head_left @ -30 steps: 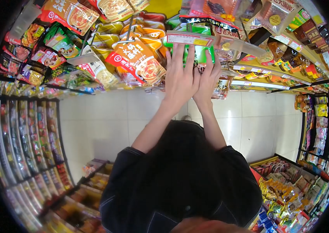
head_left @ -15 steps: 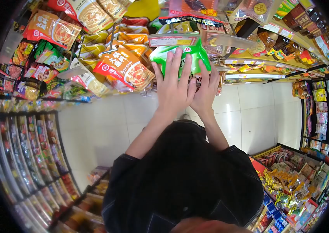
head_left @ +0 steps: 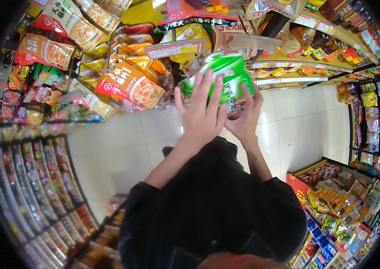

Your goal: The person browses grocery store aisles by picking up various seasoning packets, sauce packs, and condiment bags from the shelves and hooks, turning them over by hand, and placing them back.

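A green-and-white food packet (head_left: pixel 227 71) is held between my two hands in front of the hanging display, tilted and off the hook. My left hand (head_left: pixel 202 112) lies against its lower left, fingers stretched up over its front and the thumb towards the middle. My right hand (head_left: pixel 246 114) grips its lower right side, fingertips over the edge. Behind it, a yellow packet (head_left: pixel 189 38) hangs on a hook under a price tag strip (head_left: pixel 175 48). To the left hangs an orange-and-white hotpot seasoning packet (head_left: pixel 131 86) before a row of similar ones.
Shelves with price labels (head_left: pixel 288 71) run along the right, holding bottles and bags. A bin of packaged snacks (head_left: pixel 333 206) stands at lower right. Left, a tall rack (head_left: pixel 33 184) holds many small packets. Pale tiled floor (head_left: pixel 123 143) lies between.
The green packet has come away from the hanging row towards me and tilted to the right, both hands moving with it. The yellow packet behind it now shows. My view has shifted slightly.
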`<state>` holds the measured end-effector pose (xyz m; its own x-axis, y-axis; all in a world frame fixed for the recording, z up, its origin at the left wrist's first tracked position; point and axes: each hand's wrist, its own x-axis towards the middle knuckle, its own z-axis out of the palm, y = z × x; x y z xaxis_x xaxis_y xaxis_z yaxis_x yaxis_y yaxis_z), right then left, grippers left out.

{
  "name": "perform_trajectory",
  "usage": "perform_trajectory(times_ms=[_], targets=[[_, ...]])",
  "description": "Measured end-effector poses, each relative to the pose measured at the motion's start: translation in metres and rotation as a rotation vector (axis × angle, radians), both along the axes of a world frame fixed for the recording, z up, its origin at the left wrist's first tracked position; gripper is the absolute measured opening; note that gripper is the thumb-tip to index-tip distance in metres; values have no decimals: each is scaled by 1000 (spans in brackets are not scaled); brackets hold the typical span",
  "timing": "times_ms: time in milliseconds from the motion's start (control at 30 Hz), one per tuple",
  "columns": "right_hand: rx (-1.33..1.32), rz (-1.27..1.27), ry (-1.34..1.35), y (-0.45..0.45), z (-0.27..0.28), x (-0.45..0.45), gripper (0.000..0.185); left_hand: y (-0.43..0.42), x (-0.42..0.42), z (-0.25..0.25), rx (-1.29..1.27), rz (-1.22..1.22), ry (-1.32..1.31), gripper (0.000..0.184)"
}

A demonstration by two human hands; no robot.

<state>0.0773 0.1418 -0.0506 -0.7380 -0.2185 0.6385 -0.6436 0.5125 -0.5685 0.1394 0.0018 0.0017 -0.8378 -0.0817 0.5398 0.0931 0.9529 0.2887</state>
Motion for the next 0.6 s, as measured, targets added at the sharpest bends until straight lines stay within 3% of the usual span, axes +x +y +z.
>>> perform_trajectory(times_ms=[233, 600], targets=[[-67, -193, 112, 3, -9, -46, 80, 25, -72, -1, -12, -67, 53, 63], [-124, -172, 89, -8, -9, -63, 77, 30, -105, -9, -102, 75, 206, 52]])
